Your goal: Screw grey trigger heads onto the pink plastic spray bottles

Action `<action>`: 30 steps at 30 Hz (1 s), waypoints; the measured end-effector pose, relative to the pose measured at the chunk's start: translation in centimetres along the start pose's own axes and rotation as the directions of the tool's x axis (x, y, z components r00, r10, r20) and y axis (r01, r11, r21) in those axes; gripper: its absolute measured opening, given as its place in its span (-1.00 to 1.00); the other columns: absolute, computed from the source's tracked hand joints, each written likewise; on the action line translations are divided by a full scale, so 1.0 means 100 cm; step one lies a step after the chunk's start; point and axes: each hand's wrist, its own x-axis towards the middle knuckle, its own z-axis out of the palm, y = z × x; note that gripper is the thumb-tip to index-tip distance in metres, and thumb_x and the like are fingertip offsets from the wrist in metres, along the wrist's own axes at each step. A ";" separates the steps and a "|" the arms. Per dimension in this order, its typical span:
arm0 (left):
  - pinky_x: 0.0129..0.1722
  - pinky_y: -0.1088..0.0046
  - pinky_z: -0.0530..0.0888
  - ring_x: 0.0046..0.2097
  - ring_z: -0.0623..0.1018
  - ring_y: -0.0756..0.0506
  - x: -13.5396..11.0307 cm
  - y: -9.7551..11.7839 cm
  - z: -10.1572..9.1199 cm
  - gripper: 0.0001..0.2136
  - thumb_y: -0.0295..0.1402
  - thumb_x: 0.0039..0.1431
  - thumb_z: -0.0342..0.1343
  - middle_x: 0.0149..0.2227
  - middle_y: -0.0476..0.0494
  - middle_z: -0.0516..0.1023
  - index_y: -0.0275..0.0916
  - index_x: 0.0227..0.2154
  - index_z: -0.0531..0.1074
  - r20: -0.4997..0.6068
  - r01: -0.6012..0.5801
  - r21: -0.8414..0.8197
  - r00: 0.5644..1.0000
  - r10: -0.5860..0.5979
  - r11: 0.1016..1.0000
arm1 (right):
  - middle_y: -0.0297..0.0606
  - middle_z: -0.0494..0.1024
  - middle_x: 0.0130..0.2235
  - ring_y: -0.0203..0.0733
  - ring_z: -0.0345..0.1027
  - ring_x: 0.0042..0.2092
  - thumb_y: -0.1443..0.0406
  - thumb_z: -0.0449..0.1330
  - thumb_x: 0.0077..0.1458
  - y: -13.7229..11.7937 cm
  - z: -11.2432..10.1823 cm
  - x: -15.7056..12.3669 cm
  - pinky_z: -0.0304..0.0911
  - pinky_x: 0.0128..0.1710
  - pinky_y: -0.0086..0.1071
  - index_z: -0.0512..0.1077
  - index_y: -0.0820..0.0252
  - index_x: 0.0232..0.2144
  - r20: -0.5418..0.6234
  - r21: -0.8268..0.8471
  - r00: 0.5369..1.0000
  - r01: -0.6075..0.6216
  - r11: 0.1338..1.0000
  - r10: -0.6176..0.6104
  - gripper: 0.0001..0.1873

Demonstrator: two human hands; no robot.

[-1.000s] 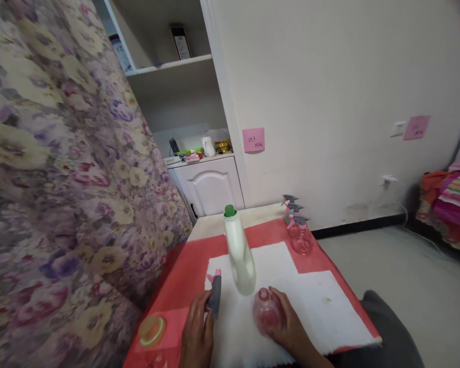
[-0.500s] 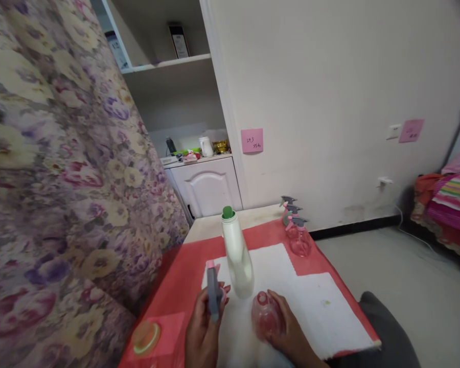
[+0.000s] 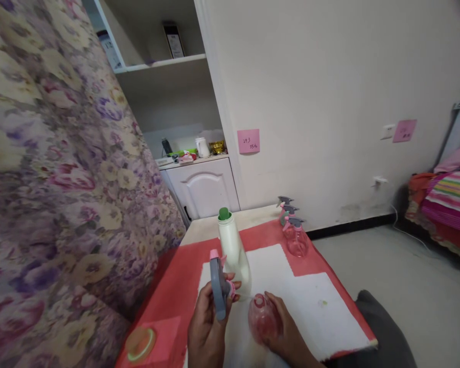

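Observation:
My left hand [image 3: 209, 324] is closed around a grey and pink spray trigger head [image 3: 218, 289], held upright with its pink collar toward the right. Below and to its right, my right hand [image 3: 287, 327] grips a clear pink spray bottle body [image 3: 262, 319], its open neck facing up. The trigger head and the bottle are apart. Just behind both hands stands a tall pale green bottle [image 3: 232, 243] with an open top, where a green piece [image 3: 224, 213] shows in the mouth. Part of that bottle is hidden by the trigger head and my left fingers.
Several pink spray bottles [image 3: 298, 243] with grey triggers stand in a row at the table's far right. A round orange and green lid-like thing [image 3: 140, 343] lies at the near left. White cloth [image 3: 310, 301] covers part of the red tabletop [image 3: 168, 276]. A flowered curtain [image 3: 80, 204] hangs left.
My left hand has moved slightly right and up with the trigger head, now overlapping the tall bottle. My right hand still holds the pink bottle. The view has shifted a little.

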 end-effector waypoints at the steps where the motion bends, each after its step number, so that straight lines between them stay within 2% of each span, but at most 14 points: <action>1: -0.08 0.54 0.51 -0.08 0.57 -0.07 0.000 -0.001 0.003 -0.68 -0.16 0.10 0.22 -0.03 -0.09 0.58 -0.15 -0.11 0.45 0.022 0.013 0.003 1.000 -0.013 1.000 | -0.07 0.34 0.15 0.13 0.23 0.21 0.23 0.34 -0.17 -0.002 0.000 0.000 0.12 0.25 -0.03 0.14 0.09 0.19 -0.003 0.004 1.000 0.003 1.000 -0.003 -0.15; 7: -0.05 0.43 0.53 -0.10 0.59 -0.10 0.004 -0.025 0.018 -0.67 -0.18 0.11 0.20 -0.08 -0.11 0.60 -0.14 -0.08 0.41 0.136 0.066 -0.030 0.989 -0.062 0.997 | -0.06 0.37 0.12 0.13 0.28 0.17 0.26 0.32 -0.14 -0.008 0.000 0.002 0.18 0.21 -0.04 0.16 0.12 0.18 -0.026 0.024 0.999 0.033 0.999 -0.033 -0.19; 11: -0.01 0.36 0.51 -0.03 0.59 -0.16 0.004 -0.049 0.029 -0.71 -0.21 0.09 0.20 -0.04 -0.15 0.61 -0.15 -0.13 0.43 0.234 0.125 0.049 0.963 -0.133 0.991 | -0.09 0.35 0.14 0.07 0.26 0.19 0.37 0.29 -0.13 -0.002 0.002 0.002 0.19 0.22 -0.05 0.13 0.10 0.19 -0.015 0.026 0.997 0.069 0.997 -0.069 -0.18; 15: -0.02 0.33 0.50 -0.04 0.58 -0.20 0.001 -0.072 0.035 -0.73 -0.23 0.08 0.18 -0.05 -0.17 0.62 -0.18 -0.16 0.47 0.207 0.122 0.195 0.965 -0.163 0.973 | -0.12 0.34 0.15 0.02 0.26 0.20 0.49 0.25 -0.19 0.003 0.003 0.002 0.19 0.23 -0.07 0.12 0.08 0.20 -0.017 0.045 0.998 0.068 0.997 -0.067 -0.14; 18: 0.01 0.32 0.48 -0.02 0.57 -0.21 0.001 -0.083 0.035 -0.72 -0.20 0.08 0.17 -0.05 -0.17 0.63 -0.19 -0.16 0.47 0.213 0.143 0.209 0.959 -0.188 0.967 | -0.12 0.35 0.14 0.01 0.28 0.19 0.52 0.22 -0.19 0.003 0.004 0.001 0.21 0.22 -0.09 0.13 0.08 0.19 -0.012 0.061 0.999 0.051 0.997 -0.050 -0.14; 26: -0.03 0.37 0.48 -0.05 0.59 -0.18 0.003 -0.093 0.034 -0.75 -0.23 0.08 0.16 -0.08 -0.16 0.65 -0.18 -0.18 0.48 0.208 0.115 0.257 0.963 -0.172 0.959 | -0.13 0.37 0.17 0.05 0.28 0.21 0.50 0.23 -0.21 -0.004 0.001 0.004 0.24 0.21 -0.08 0.15 0.05 0.18 -0.011 0.086 0.998 0.055 0.995 -0.054 -0.14; 30: -0.05 0.40 0.49 -0.05 0.59 -0.17 0.005 -0.100 0.031 -0.76 -0.24 0.11 0.15 -0.08 -0.12 0.65 -0.15 -0.16 0.48 0.237 0.056 0.291 0.963 -0.129 0.955 | -0.16 0.38 0.16 0.01 0.28 0.21 0.53 0.21 -0.21 -0.006 0.000 0.003 0.22 0.23 -0.08 0.15 0.03 0.19 0.000 0.075 1.000 0.029 0.997 -0.029 -0.13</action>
